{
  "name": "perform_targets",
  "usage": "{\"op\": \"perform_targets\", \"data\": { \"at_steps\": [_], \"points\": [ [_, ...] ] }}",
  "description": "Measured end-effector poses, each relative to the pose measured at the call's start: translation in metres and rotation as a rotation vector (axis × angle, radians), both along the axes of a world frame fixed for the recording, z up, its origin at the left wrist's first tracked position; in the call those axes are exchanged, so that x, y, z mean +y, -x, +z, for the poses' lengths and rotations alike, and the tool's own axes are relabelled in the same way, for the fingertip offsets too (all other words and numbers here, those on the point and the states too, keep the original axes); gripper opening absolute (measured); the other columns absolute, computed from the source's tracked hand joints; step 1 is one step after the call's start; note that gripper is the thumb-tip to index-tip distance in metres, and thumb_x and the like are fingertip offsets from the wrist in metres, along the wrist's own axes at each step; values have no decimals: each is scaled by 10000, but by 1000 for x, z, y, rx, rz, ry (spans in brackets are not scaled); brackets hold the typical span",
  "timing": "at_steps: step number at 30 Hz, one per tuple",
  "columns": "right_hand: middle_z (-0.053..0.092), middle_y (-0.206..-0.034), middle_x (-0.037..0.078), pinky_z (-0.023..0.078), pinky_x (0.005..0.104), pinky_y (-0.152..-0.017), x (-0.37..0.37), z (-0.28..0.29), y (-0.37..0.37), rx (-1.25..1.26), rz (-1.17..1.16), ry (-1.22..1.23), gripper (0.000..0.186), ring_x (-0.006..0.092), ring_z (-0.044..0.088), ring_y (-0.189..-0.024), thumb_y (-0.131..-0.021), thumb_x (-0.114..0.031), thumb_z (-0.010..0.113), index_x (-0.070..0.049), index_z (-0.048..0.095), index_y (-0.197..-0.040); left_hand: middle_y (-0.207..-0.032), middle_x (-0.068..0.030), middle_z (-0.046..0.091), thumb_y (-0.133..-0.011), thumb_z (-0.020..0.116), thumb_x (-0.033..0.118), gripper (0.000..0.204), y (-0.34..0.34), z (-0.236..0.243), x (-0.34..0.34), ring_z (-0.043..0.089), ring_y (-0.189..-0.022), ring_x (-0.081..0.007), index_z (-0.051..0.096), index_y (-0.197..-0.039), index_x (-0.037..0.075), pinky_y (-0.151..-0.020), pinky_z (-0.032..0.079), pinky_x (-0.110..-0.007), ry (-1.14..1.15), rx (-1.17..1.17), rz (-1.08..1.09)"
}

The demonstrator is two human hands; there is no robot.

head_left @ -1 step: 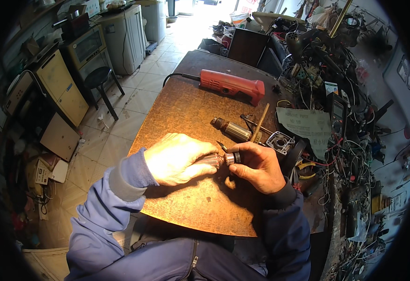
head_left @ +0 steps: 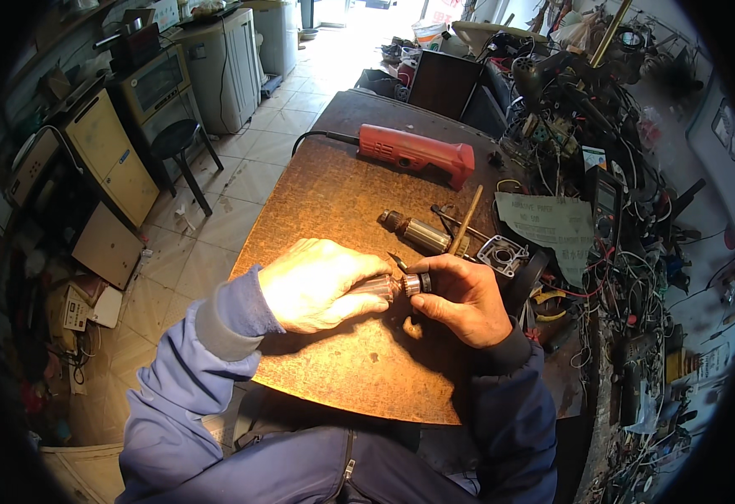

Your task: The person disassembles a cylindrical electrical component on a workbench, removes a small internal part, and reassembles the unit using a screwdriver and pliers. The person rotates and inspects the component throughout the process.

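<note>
Over the near part of the brown worktop (head_left: 325,197), my left hand (head_left: 321,284) is wrapped round the steel body of a motor armature (head_left: 376,288). My right hand (head_left: 468,298) pinches the armature's other end, by the copper commutator (head_left: 412,285), between thumb and fingers. A small dark pointed piece (head_left: 398,261) shows by the right fingertips; what it is I cannot make out. Just beyond the hands lies a second armature (head_left: 422,233). A thin wooden stick (head_left: 468,217) rests across its right end, and a silvery metal housing plate (head_left: 502,255) sits beside it.
The red power tool housing (head_left: 414,153) with a black cord lies farther back. To the right are a grey-green printed sheet (head_left: 548,227), a multimeter (head_left: 605,202), yellow-handled pliers (head_left: 550,307) and heaps of wires and parts. A black stool (head_left: 176,139) stands on the tiled floor at left.
</note>
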State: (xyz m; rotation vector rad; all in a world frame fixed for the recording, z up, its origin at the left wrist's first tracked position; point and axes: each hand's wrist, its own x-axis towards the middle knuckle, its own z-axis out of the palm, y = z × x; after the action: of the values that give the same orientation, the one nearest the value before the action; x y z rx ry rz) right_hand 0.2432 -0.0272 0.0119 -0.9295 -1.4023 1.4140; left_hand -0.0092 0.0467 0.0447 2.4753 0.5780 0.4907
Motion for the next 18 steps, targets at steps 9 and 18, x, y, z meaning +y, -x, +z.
{"op": "perform_targets", "data": {
  "at_steps": [9,18],
  "points": [
    [690,-1043,109,562,274,-640,0,-1,1,21,6,-30,308,141,674,-742,-959,105,658,66,601,-1259,-994,-221,739,-887,786,365,468,0,-1,0,727,-890,-402,705,-1177,7,-770,582,-450,-14,0,11],
    [693,-1042,118,562,276,-638,1,-2,0,9,13,-62,308,146,676,-742,-945,140,642,67,602,-1242,-954,-188,733,-818,834,369,493,0,-9,1,710,-856,-400,710,-1145,21,-741,568,-467,-53,-70,3]
  ]
}}
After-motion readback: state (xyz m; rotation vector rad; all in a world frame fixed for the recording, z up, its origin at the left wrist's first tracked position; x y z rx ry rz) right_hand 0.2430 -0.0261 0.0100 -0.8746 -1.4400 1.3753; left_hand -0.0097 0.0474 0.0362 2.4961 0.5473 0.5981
